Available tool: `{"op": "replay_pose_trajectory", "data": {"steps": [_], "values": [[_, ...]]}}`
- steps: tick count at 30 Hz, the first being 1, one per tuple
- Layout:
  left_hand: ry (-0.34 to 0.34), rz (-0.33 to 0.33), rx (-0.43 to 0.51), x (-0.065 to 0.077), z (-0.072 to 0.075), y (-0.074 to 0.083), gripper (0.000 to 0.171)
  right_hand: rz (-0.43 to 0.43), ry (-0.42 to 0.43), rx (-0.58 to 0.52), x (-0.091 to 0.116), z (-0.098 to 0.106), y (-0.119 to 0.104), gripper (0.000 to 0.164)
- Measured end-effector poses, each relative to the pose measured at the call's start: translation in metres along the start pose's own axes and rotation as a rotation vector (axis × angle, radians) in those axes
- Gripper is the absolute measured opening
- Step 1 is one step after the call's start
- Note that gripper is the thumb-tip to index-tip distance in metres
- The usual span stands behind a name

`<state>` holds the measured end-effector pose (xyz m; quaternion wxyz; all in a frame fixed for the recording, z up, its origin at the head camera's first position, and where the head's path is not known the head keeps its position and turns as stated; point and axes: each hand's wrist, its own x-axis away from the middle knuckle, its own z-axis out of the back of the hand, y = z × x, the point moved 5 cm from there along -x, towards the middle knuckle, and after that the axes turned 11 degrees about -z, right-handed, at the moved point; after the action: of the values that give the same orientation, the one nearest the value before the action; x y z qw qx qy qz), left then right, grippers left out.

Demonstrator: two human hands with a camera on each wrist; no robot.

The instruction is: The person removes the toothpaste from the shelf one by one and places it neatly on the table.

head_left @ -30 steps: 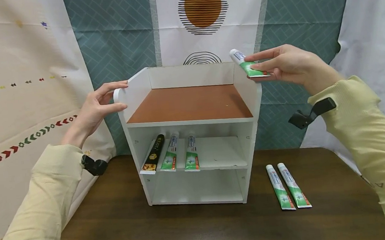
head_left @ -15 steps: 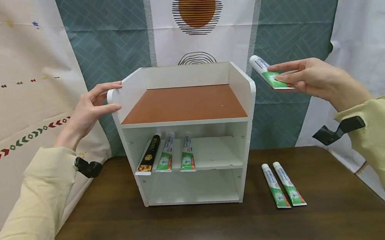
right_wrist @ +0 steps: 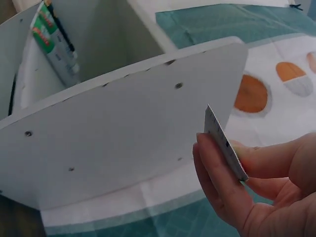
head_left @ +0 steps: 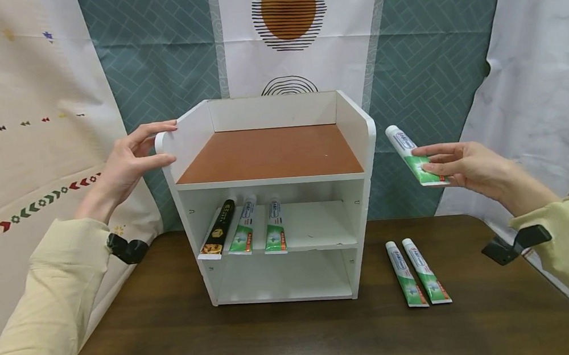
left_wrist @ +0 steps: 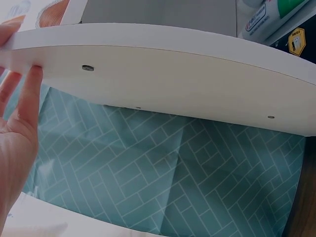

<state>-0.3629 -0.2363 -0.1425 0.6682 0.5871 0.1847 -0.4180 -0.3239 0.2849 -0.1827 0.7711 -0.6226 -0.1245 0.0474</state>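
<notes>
From my remote station I view a white shelf unit (head_left: 356, 128) standing on a dark wooden table (head_left: 300, 336); a gap separates its right wall from the held tube (head_left: 404, 142), raised in the air beside it, above the tabletop. On the middle board (head_left: 320, 225), bare surface shows between the rightmost tube and the right wall. I count six tubes: one held; two green-and-white tubes (head_left: 407, 274) side by side on the table, apart from the unit and the table's right edge; and, with their flat ends at the board's front edge, one black tube (head_left: 220, 229) leftmost and two shelved green-and-white tubes (head_left: 274, 230). The right hand (head_left: 474, 170) pinches the held tube's green flat end between thumb and fingers, its white cap tilted up to the left. The left hand (head_left: 126, 167) grips the left wall's upper front edge, thumb and fingers parted by the panel between them.
</notes>
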Motion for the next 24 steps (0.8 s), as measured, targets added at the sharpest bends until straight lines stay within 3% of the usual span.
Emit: {"op": "replay_pose_trajectory", "data": {"steps": [15,24], "values": [[0.016,-0.007,0.060,0.001,0.000,-0.001,0.049,-0.070,0.036,0.089,-0.012,0.002,0.081,0.030],[0.014,-0.011,0.066,-0.001,-0.001,-0.003,0.049,-0.095,0.052,0.172,-0.018,-0.001,0.127,0.049]]}}
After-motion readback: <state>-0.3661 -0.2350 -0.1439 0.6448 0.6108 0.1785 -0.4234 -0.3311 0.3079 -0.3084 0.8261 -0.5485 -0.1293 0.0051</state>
